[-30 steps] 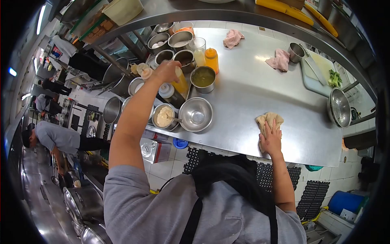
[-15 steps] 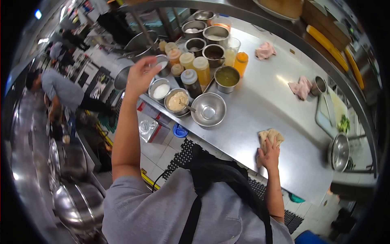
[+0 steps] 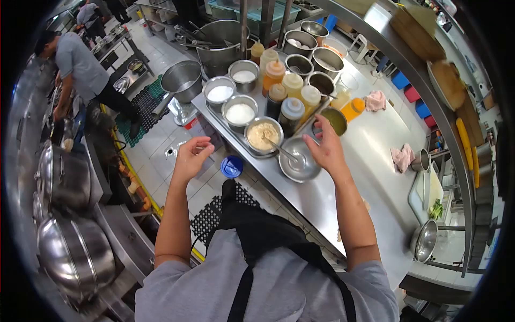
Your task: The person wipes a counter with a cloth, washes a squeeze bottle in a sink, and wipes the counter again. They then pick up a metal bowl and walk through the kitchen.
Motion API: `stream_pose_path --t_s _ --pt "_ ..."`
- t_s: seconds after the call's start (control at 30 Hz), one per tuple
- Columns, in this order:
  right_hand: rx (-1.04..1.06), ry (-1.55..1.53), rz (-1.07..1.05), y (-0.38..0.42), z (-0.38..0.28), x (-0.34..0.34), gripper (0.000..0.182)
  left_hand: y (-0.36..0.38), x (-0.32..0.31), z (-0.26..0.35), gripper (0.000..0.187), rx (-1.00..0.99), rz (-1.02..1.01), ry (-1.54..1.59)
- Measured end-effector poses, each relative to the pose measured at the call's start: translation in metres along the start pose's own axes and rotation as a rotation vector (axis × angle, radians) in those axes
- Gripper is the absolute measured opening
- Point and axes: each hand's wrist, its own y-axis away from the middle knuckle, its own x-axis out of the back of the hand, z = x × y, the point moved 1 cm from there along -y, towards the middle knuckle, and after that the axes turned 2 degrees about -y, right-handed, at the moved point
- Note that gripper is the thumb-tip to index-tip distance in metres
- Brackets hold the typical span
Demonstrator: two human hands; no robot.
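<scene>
My left hand (image 3: 192, 157) is raised in the air left of the steel table (image 3: 365, 145), its fingers apart and empty. Over the right rim of the empty steel bowl (image 3: 301, 167), my right hand (image 3: 326, 146) is open, holding nothing, near the pot of green liquid (image 3: 337, 121). A bowl of creamy paste (image 3: 260, 135) has a spoon in it whose handle reaches over the empty bowl. White contents fill several small bowls, one of them (image 3: 240, 112) beside the paste. Squeeze bottles, including a grey-capped dark one (image 3: 291, 111), stand behind. The beige cloth is mostly hidden behind my right forearm.
A large pot (image 3: 221, 45) and a saucepan (image 3: 181, 80) stand beyond the table's left end. Farther right are pink cloths (image 3: 402, 157), a cutting board (image 3: 425, 190) and a bowl (image 3: 425, 241). Another person (image 3: 83, 67) bends at the left counter. An overhead shelf spans the right.
My right hand has left the beige cloth and moved over to the empty bowl. My left hand has come down, away from the containers. The view has shifted, showing more floor at left.
</scene>
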Motion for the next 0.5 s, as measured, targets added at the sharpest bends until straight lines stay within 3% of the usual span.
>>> stream_pose_path --t_s 0.1,0.17,0.2,0.33,0.5 --pt "-0.126 0.08 -0.015 -0.049 -0.003 -0.039 0.076 -0.03 0.031 -0.019 0.032 0.011 -0.088 -0.024" --pt "0.118 0.37 0.123 -0.067 0.0 -0.061 0.079 -0.045 0.051 -0.024 0.031 0.01 -0.175 -0.088" --pt "0.008 0.362 0.056 -0.07 -0.007 -0.065 0.08 -0.054 0.06 -0.034 0.031 0.02 -0.187 -0.072" --pt "-0.083 0.322 0.044 -0.072 -0.011 -0.066 0.072 -0.085 0.085 -0.06 0.033 0.08 -0.285 -0.085" --pt "-0.191 0.288 0.045 -0.06 -0.035 -0.06 0.073 -0.106 0.067 -0.064 0.035 0.116 -0.525 -0.117"
